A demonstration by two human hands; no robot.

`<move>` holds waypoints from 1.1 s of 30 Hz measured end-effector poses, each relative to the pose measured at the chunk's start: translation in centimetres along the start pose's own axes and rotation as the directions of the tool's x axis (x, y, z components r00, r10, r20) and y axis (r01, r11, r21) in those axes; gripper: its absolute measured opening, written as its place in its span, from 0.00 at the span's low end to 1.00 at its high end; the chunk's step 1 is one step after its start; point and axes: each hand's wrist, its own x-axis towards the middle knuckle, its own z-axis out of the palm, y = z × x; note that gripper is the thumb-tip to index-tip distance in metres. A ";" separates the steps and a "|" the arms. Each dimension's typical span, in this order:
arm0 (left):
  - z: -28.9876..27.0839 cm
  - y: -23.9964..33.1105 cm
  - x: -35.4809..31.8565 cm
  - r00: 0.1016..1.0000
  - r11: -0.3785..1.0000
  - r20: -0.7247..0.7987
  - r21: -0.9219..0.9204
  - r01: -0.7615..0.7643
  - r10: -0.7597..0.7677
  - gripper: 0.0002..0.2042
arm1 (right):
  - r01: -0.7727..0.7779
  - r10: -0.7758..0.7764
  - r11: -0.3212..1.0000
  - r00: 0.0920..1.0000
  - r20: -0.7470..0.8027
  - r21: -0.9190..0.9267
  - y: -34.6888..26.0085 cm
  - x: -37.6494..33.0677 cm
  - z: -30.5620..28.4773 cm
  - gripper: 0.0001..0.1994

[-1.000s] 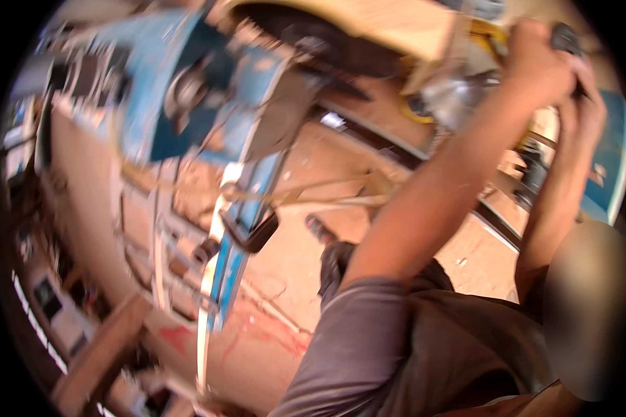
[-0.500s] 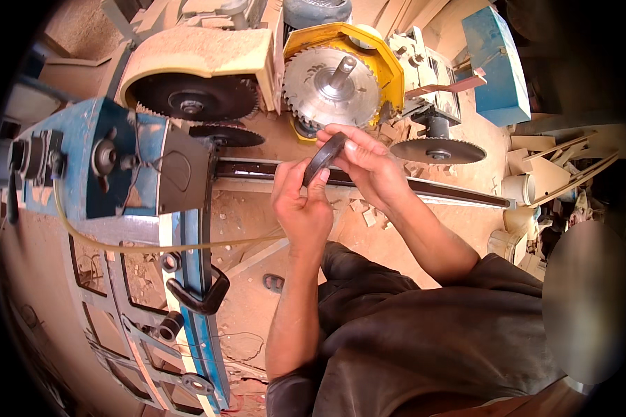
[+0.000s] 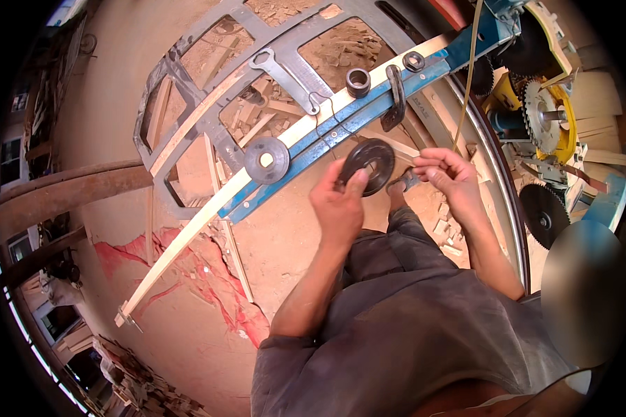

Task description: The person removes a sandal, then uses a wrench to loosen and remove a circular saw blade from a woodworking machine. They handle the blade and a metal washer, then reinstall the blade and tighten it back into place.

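Observation:
My left hand (image 3: 337, 203) grips a black round flange disc (image 3: 370, 150) by its lower left edge, thumb across its face. The disc has a hole in its middle and is tilted toward me. My right hand (image 3: 453, 182) is apart from it on the right, fingers loosely bent and thumb apart, with nothing visible in it. Beyond the disc runs a blue metal rail (image 3: 306, 154) with a pale wooden strip (image 3: 195, 251) along it. On these lie a second dark flange disc (image 3: 279, 172), a black sleeve (image 3: 358, 83), a large nut (image 3: 414, 61) and a spanner (image 3: 285, 75).
A black handle (image 3: 396, 97) sticks out from the rail. Behind lies a grey metal frame (image 3: 188, 94) with wood offcuts. Saw blades (image 3: 544, 215) stand at the right, near a hanging yellowish hose (image 3: 469, 83). Red sheeting (image 3: 209, 278) lies on the dusty floor.
My view has turned left, from the saw blades to the rail. My right hand has let go of the disc and moved aside; the left still holds it, its face now turned toward me.

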 end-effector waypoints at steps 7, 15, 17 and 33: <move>-17.1 1.0 -1.8 0.852 0.994 -0.515 0.091 -0.058 0.097 0.09 | 0.425 -0.171 0.675 0.885 0.433 -0.602 -1.8 2.7 12.6 0.25; -25.0 -0.7 1.2 0.775 0.881 -0.587 0.464 0.086 0.234 0.14 | 0.798 -0.311 0.097 0.592 0.743 -0.595 2.1 9.1 24.5 0.49; -24.0 0.5 1.3 0.772 0.671 -0.524 0.720 0.176 0.359 0.19 | 0.799 -0.227 0.047 0.593 0.772 -0.600 2.3 9.7 25.7 0.50; -24.5 0.2 -0.6 0.874 0.527 -0.125 0.834 -0.163 0.469 0.37 | -0.032 0.040 0.999 0.746 0.665 -0.025 0.2 13.6 24.0 0.65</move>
